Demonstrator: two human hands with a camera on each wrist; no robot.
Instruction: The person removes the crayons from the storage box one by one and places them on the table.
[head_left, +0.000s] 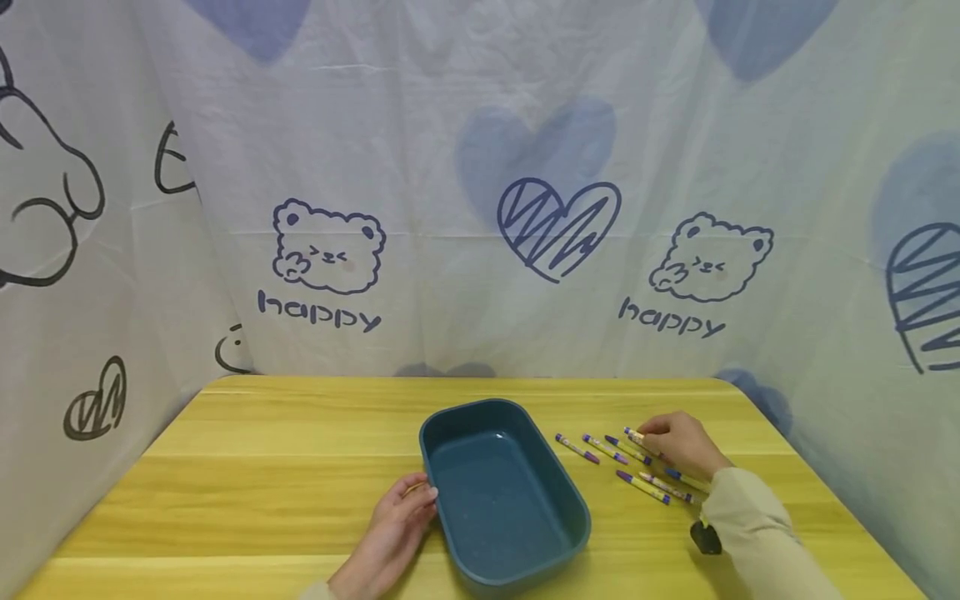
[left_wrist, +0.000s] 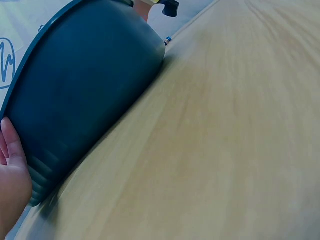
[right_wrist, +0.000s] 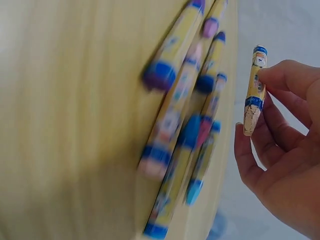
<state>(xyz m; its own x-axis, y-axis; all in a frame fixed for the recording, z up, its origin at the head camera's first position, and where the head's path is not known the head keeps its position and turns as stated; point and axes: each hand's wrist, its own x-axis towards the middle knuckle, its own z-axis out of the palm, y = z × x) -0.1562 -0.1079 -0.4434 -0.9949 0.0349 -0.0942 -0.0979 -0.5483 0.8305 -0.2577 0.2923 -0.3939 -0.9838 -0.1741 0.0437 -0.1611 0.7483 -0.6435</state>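
Note:
My right hand (head_left: 686,446) pinches a pale-tipped crayon (right_wrist: 255,90) between thumb and fingers, lifted above the table. Below and beside it lie several more crayons (head_left: 642,487) in yellow printed wrappers, with purple, pink, blue and pale tips; the right wrist view shows some of them blurred, including a blue-tipped crayon (right_wrist: 172,187). A dark teal rectangular bin (head_left: 501,500) stands left of the crayons, its inside bare. Against the bin's left side rests my left hand (head_left: 393,521), its fingertips touching the outer wall near the rim.
The yellow wood-grain table (head_left: 247,467) runs back to a white curtain (head_left: 442,250) printed with hearts and bears. A small black object (head_left: 705,537) hangs by the right sleeve (head_left: 757,517).

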